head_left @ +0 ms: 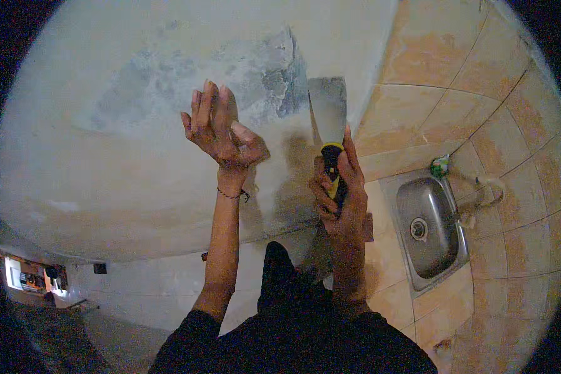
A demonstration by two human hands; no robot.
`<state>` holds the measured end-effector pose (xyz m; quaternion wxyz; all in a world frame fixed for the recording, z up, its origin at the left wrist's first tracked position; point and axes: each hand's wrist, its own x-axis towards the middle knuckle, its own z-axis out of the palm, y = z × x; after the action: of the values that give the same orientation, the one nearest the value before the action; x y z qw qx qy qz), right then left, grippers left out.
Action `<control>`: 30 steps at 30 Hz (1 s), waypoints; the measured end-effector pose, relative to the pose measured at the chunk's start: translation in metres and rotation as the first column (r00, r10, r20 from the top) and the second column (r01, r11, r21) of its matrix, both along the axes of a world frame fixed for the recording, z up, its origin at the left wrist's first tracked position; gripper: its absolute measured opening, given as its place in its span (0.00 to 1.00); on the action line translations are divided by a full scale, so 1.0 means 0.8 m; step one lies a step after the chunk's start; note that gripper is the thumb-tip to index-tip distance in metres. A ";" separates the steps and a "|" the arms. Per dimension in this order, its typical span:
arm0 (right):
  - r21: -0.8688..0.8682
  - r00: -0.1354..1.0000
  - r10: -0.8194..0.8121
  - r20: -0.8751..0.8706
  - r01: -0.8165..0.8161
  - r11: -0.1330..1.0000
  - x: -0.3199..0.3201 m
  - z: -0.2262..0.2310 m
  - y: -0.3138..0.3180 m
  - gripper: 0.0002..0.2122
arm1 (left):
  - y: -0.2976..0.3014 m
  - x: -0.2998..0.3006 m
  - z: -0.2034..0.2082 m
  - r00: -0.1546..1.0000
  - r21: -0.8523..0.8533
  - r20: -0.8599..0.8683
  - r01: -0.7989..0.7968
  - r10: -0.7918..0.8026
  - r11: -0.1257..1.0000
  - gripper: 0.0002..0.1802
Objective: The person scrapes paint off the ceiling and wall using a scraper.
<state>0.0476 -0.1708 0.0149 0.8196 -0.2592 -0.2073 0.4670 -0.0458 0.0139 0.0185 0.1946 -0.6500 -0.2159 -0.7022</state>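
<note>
My right hand (346,202) is wrapped round the black-and-yellow handle of a putty knife (330,109). Its wide, flat metal blade points up, beside the bare patch and close to the pale wall (137,199); whether it touches the wall I cannot tell. A rough grey patch (271,84) with flaking paint and a ragged edge spreads over the wall's upper part. In front of the patch's lower part, my left hand (221,131) is raised with its fingers stretched out and holds nothing. A thin dark bracelet (232,195) circles that wrist.
To the right, a steel sink (427,230) is set in a tiled counter (442,305), with a tap (489,193) on the tiled wall beyond it. A small green-and-white packet (440,165) lies at the sink's corner. A bright window (34,274) shows at far left.
</note>
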 end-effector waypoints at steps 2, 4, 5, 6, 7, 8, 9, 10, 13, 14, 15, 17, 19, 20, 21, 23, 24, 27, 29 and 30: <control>0.001 1.000 -0.008 -0.011 0.008 1.000 0.000 -0.003 0.003 0.25 | 0.003 0.000 -0.001 1.000 0.012 0.004 0.003 -0.003 1.000 0.27; 0.053 1.000 0.017 0.019 -0.018 0.998 0.001 -0.002 0.001 0.25 | -0.001 -0.002 0.000 1.000 0.012 -0.021 0.016 -0.016 1.000 0.27; 0.054 1.000 0.017 0.020 -0.018 0.998 0.003 0.003 0.001 0.25 | -0.001 -0.001 0.002 1.000 0.014 -0.020 0.017 -0.016 1.000 0.27; 0.055 0.999 0.025 0.036 -0.027 0.998 0.004 0.009 0.002 0.25 | -0.001 0.000 0.002 1.000 0.001 -0.013 0.014 -0.014 1.000 0.27; 0.055 0.998 0.033 0.052 -0.036 0.998 0.004 0.012 0.003 0.25 | 0.000 0.000 0.001 1.000 -0.012 -0.006 0.011 -0.011 1.000 0.27; 0.054 0.998 0.029 0.050 -0.032 0.998 0.002 0.007 0.002 0.25 | -0.001 0.000 0.000 1.000 -0.013 -0.007 0.015 -0.015 1.000 0.27; 0.093 0.998 0.032 0.045 -0.036 0.995 0.000 0.003 0.002 0.25 | 0.000 -0.001 -0.001 1.000 -0.016 -0.005 0.008 -0.008 1.000 0.27; 0.131 0.999 0.036 0.040 -0.041 0.991 -0.002 0.002 0.003 0.25 | 0.001 -0.002 -0.001 1.000 -0.018 -0.003 0.000 0.000 1.000 0.27; 0.005 1.000 -0.008 -0.025 0.008 1.000 -0.013 0.024 -0.006 0.25 | 0.002 -0.003 -0.003 0.999 0.014 -0.018 0.035 -0.035 0.999 0.27; 0.004 1.000 -0.004 -0.024 0.004 1.000 -0.011 0.024 -0.005 0.25 | 0.002 -0.004 -0.003 0.999 0.013 -0.017 0.032 -0.032 0.999 0.27; 0.039 0.999 0.022 -0.034 -0.021 0.999 -0.008 0.026 -0.003 0.25 | 0.002 -0.004 -0.002 0.999 0.002 -0.021 0.028 -0.028 1.000 0.26; 0.074 0.998 0.047 -0.042 -0.044 0.996 -0.005 0.020 -0.003 0.26 | 0.002 -0.006 -0.001 0.999 -0.008 -0.024 0.026 -0.026 1.000 0.27; 0.162 0.999 0.047 0.022 -0.050 0.985 0.000 0.006 0.000 0.25 | 0.002 -0.004 -0.003 1.000 -0.010 -0.020 0.019 -0.020 1.000 0.26; 0.164 0.999 0.045 0.028 -0.049 0.985 0.001 0.002 0.000 0.25 | 0.002 -0.003 -0.002 1.000 -0.008 -0.014 0.021 -0.021 1.000 0.26; 0.092 1.000 0.018 -0.017 -0.016 0.996 -0.001 0.004 0.000 0.24 | 0.000 -0.003 -0.003 1.000 -0.012 -0.019 0.017 -0.017 1.000 0.26; 0.017 0.998 -0.013 -0.055 0.014 1.000 0.003 0.006 0.001 0.24 | 0.000 -0.003 -0.003 1.000 -0.017 -0.020 0.011 -0.012 1.000 0.26; 0.075 0.998 0.046 -0.051 -0.042 0.996 0.005 0.007 0.003 0.23 | 0.001 -0.004 -0.002 1.000 -0.013 -0.014 0.024 -0.024 1.000 0.25; 0.126 0.987 0.119 -0.108 -0.105 0.986 0.008 -0.002 0.000 0.23 | -0.002 -0.004 -0.001 0.999 -0.012 -0.017 0.026 -0.027 1.000 0.25; 0.123 0.977 0.133 -0.168 -0.113 0.986 0.006 -0.013 -0.004 0.23 | -0.003 -0.004 -0.002 1.000 -0.014 -0.025 0.016 -0.016 1.000 0.25; 0.000 0.974 0.034 -0.224 -0.035 0.999 0.001 -0.020 -0.006 0.23 | 0.000 -0.008 -0.004 0.999 -0.021 -0.039 0.008 -0.009 1.000 0.25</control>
<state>0.0486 -0.1759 -0.0011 0.8289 -0.2030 -0.1173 0.5079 -0.0519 0.0136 0.0150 0.1891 -0.6665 -0.2166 -0.6879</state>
